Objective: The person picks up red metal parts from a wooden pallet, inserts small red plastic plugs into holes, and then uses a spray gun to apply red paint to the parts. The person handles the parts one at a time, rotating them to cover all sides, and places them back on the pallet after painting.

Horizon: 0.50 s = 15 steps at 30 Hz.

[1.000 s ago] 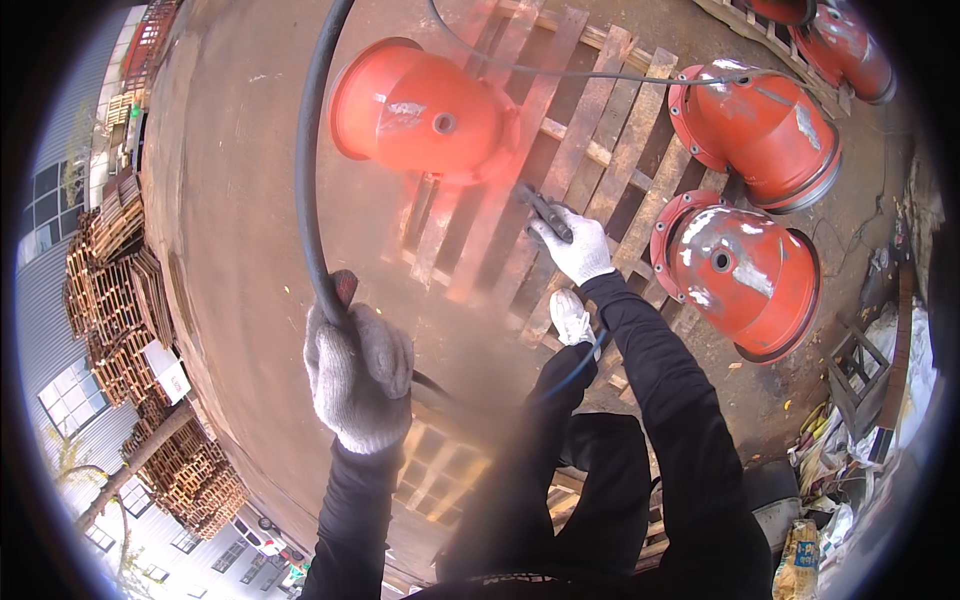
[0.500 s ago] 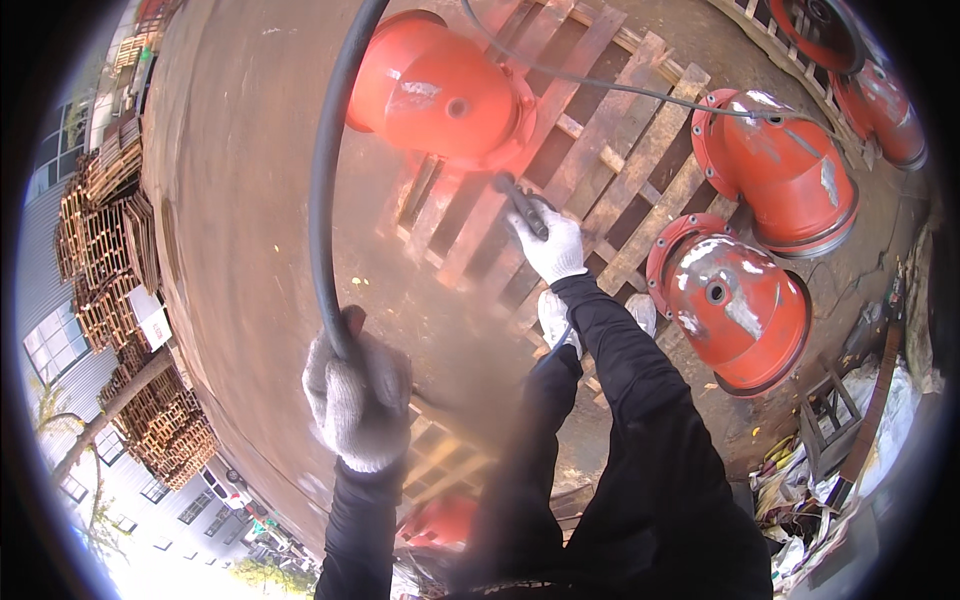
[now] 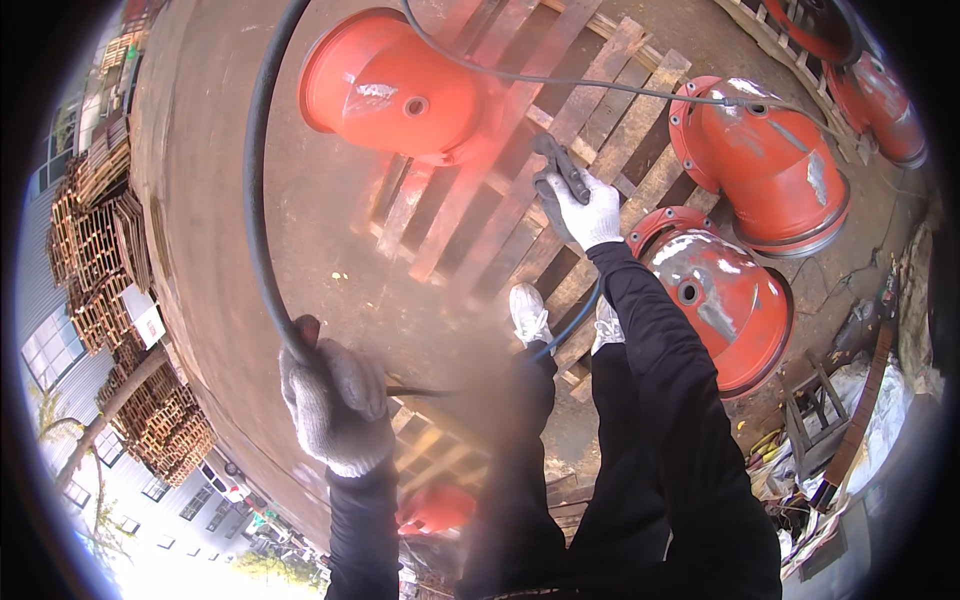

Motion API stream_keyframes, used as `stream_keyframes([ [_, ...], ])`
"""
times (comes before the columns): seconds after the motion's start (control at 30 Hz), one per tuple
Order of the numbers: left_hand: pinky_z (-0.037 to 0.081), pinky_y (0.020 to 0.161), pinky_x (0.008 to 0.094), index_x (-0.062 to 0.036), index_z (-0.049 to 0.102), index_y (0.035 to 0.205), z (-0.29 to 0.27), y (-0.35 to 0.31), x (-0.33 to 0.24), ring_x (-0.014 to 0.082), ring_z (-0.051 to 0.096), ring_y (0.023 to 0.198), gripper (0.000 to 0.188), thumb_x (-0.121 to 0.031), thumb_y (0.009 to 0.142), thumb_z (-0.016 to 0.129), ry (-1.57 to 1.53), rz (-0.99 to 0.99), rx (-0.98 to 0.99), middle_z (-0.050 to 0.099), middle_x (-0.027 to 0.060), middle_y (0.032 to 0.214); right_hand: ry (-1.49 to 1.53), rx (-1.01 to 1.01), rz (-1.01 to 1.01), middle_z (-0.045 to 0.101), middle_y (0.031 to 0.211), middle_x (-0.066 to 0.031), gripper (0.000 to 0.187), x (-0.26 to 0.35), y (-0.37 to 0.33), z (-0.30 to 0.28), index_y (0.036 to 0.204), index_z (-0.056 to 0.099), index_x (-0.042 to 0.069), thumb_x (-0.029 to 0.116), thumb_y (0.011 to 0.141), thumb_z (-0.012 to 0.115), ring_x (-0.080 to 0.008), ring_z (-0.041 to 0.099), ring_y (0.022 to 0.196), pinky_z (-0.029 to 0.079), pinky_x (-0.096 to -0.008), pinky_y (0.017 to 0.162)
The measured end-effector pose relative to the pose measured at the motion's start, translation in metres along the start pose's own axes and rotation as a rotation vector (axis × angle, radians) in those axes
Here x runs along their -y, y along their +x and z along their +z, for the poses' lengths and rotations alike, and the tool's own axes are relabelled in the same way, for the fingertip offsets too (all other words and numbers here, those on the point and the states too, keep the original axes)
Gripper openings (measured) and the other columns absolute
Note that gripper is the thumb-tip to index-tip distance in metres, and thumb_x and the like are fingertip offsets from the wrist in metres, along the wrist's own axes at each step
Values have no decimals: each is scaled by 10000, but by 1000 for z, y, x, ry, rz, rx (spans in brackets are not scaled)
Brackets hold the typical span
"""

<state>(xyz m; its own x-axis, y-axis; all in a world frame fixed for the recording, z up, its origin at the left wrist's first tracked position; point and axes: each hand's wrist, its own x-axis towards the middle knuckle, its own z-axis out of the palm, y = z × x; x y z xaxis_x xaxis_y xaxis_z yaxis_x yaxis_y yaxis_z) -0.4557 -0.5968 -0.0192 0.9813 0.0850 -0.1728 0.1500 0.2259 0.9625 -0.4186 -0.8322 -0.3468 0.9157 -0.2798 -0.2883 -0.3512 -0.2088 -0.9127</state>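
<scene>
In its grey-white glove, my left hand [image 3: 340,400] is closed round a thick black hose [image 3: 258,200] that arches up past the top edge. My right hand [image 3: 590,212], in a white glove, grips a dark spray gun [image 3: 558,180] above the slatted pallet. A blue hose [image 3: 580,325] hangs below the right wrist. Left of the gun lies a red flanged pipe elbow [image 3: 385,85], its right end blurred by reddish mist. Two more red pipe elbows, an upper [image 3: 725,150] and a lower [image 3: 690,290], with grey and white patches, stand right of my right hand.
Under the elbows lies a wooden pallet [image 3: 470,235], with my white shoes [image 3: 528,312] at its near edge. A thin cable [image 3: 560,80] crosses above it. Scrap and plastic sheeting [image 3: 870,410] are heaped at right; stacked pallets [image 3: 95,240] stand far left.
My right hand has moved right and slightly up with the spray gun, away from the left elbow. The left hand and its hose have shifted slightly left; the whole view has shifted.
</scene>
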Motion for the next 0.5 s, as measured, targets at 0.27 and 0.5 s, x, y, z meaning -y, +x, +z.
stream_keyframes([
  [0.27, 327, 412, 295, 24, 511, 1427, 42, 10, 16, 140, 372, 426, 472, -331, 1116, 516, 48, -8, 19, 410, 15, 605, -92, -42, 14, 746, 868, -208, 434, -40, 26, -15, 1110, 745, 33, 439, 958, 736, -391, 734, 845, 577, -432, 768],
  [0.5, 343, 421, 306, 28, 493, 1450, 57, 19, 37, 153, 381, 432, 484, -318, 1114, 521, -27, -27, 36, 432, 25, 621, -105, 25, 15, 743, 912, -243, 455, -65, 53, -23, 1154, 758, 41, 435, 926, 751, -429, 714, 905, 581, -479, 825],
])
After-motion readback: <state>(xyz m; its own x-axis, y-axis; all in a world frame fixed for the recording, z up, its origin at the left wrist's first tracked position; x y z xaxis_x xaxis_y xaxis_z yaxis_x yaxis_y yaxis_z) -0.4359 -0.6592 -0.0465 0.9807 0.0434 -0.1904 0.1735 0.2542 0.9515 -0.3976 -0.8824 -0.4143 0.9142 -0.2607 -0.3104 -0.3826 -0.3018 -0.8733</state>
